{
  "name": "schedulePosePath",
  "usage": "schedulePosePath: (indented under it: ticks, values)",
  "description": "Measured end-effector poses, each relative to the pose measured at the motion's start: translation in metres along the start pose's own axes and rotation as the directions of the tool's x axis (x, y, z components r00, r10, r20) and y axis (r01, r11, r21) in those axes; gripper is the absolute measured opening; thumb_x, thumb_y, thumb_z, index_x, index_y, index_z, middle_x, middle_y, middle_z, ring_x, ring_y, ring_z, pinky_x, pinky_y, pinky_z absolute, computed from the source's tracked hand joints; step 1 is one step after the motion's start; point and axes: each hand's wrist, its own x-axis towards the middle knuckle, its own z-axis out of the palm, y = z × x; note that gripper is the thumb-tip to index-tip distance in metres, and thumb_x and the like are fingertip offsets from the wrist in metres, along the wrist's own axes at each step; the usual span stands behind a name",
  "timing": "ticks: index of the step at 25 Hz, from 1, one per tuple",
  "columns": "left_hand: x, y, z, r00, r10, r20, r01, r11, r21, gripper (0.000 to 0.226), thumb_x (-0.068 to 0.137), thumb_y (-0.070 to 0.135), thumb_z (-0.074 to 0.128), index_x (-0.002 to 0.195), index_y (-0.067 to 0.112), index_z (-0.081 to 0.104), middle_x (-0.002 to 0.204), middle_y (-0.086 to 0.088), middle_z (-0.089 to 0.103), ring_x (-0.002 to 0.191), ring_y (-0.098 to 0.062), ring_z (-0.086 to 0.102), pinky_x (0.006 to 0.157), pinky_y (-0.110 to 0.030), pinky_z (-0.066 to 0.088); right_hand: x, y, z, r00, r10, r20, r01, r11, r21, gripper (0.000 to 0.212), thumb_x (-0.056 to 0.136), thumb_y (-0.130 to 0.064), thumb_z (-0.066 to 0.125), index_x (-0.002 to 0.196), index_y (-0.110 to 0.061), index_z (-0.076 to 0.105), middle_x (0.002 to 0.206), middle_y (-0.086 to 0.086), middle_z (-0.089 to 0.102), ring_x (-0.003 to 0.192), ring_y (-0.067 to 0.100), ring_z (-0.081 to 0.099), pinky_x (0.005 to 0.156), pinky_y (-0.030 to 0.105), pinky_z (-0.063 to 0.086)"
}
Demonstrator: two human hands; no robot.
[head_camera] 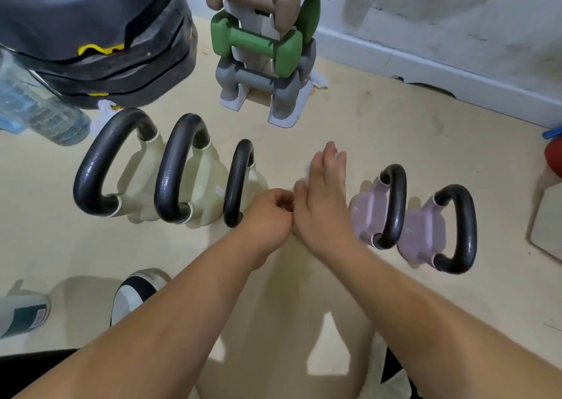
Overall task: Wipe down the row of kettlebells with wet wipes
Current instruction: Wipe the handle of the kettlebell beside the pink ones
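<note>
Keep the wipe [307, 170] flat under the released right grip [322, 204], then rub the lilac kettlebell [363, 216] beside it; the left grip [269, 216] is curled, on what I cannot tell.

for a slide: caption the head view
Left hand and right hand side by side between three cream black-handled kettlebells and two lilac kettlebells

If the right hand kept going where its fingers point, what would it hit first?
Likely only bare floor beyond the right hand, passing right of the dumbbell rack, until the white baseboard; depth is hard to judge.
</note>
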Motion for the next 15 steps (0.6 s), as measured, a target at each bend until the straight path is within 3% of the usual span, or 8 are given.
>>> schedulePosePath:
  ticks: [2, 6, 8, 10, 11, 12, 13, 15]
  values:
    - [-0.002, -0.005, -0.001, 0.999, -0.032, -0.020, 0.031, 0.999, -0.036, 0.035, 0.096, 0.000, 0.049, 0.127, 0.011, 0.063, 0.118, -0.006, 0.071, 0.112, -0.022, 0.068, 0.103, -0.036, 0.054, -0.041, 0.004, 0.007, 0.994, -0.093, 0.052, 0.098, 0.988, -0.122, 0.061, 0.106, -0.025, 0.026, 0.158, -0.001, 0.006, 0.167, 0.003, -0.022, 0.151, 0.022, -0.028, 0.125, 0.037, -0.002]
    - [-0.004, -0.009, -0.001, 0.997, -0.072, -0.019, 0.071, 0.995, -0.074, 0.041, 0.095, -0.003, 0.047, 0.130, 0.012, 0.060, 0.120, -0.005, 0.070, 0.113, -0.021, 0.067, 0.104, -0.039, 0.053, -0.053, 0.006, 0.007, 0.982, -0.168, 0.082, 0.183, 0.947, -0.264, 0.062, 0.103, -0.028, 0.019, 0.157, 0.004, 0.016, 0.169, 0.007, -0.010, 0.152, 0.027, -0.025, 0.126, 0.043, 0.003]
    - [-0.002, -0.008, 0.000, 0.998, -0.064, -0.018, 0.062, 0.995, -0.080, 0.034, 0.095, 0.001, 0.050, 0.124, 0.009, 0.065, 0.113, -0.007, 0.074, 0.108, -0.023, 0.071, 0.101, -0.039, 0.056, -0.018, -0.001, 0.001, 0.995, -0.094, 0.027, 0.098, 0.976, -0.195, 0.057, 0.103, -0.025, 0.021, 0.148, 0.008, 0.033, 0.169, 0.006, 0.004, 0.154, 0.026, -0.018, 0.123, 0.029, 0.002]
    - [0.000, -0.007, 0.001, 0.996, -0.081, -0.021, 0.079, 0.991, -0.109, 0.036, 0.094, -0.001, 0.047, 0.125, 0.009, 0.063, 0.112, -0.007, 0.074, 0.103, -0.022, 0.073, 0.099, -0.040, 0.057, 0.029, -0.002, -0.006, 1.000, 0.021, -0.009, -0.021, 0.998, -0.062, 0.045, 0.101, -0.021, 0.026, 0.124, 0.010, 0.051, 0.159, 0.013, 0.027, 0.152, 0.031, 0.009, 0.119, 0.023, 0.012]
    - [0.001, -0.008, 0.001, 0.996, -0.091, -0.027, 0.087, 0.990, -0.112, 0.036, 0.094, -0.002, 0.045, 0.124, 0.010, 0.062, 0.112, -0.006, 0.072, 0.103, -0.021, 0.072, 0.100, -0.040, 0.057, 0.051, -0.001, -0.013, 0.996, 0.086, -0.008, -0.086, 0.996, 0.015, 0.037, 0.100, -0.019, 0.029, 0.108, 0.007, 0.055, 0.143, 0.018, 0.043, 0.138, 0.035, 0.033, 0.114, 0.029, 0.026]
    - [0.001, -0.007, 0.001, 0.995, -0.097, -0.031, 0.093, 0.990, -0.109, 0.036, 0.095, -0.003, 0.044, 0.123, 0.013, 0.060, 0.112, -0.005, 0.071, 0.103, -0.020, 0.072, 0.100, -0.039, 0.056, 0.068, -0.001, -0.024, 0.988, 0.154, 0.032, -0.157, 0.982, 0.104, 0.028, 0.100, -0.017, 0.032, 0.095, 0.001, 0.053, 0.119, 0.018, 0.052, 0.111, 0.033, 0.049, 0.098, 0.034, 0.038]
    - [0.000, -0.007, 0.002, 0.994, -0.102, -0.028, 0.098, 0.989, -0.106, 0.035, 0.095, -0.003, 0.044, 0.121, 0.015, 0.059, 0.111, -0.004, 0.071, 0.103, -0.019, 0.071, 0.101, -0.039, 0.056, 0.078, -0.002, -0.035, 0.965, 0.243, 0.100, -0.259, 0.942, 0.214, 0.023, 0.100, -0.016, 0.035, 0.090, -0.003, 0.050, 0.102, 0.013, 0.051, 0.088, 0.026, 0.049, 0.080, 0.033, 0.039]
    - [-0.001, -0.005, 0.002, 0.993, -0.114, -0.018, 0.112, 0.989, -0.099, 0.035, 0.096, -0.003, 0.045, 0.121, 0.017, 0.059, 0.111, -0.003, 0.071, 0.103, -0.018, 0.071, 0.101, -0.038, 0.056, 0.081, -0.002, -0.048, 0.895, 0.370, 0.251, -0.442, 0.817, 0.371, 0.024, 0.101, -0.017, 0.036, 0.101, -0.004, 0.056, 0.102, 0.009, 0.053, 0.080, 0.021, 0.045, 0.066, 0.031, 0.036]
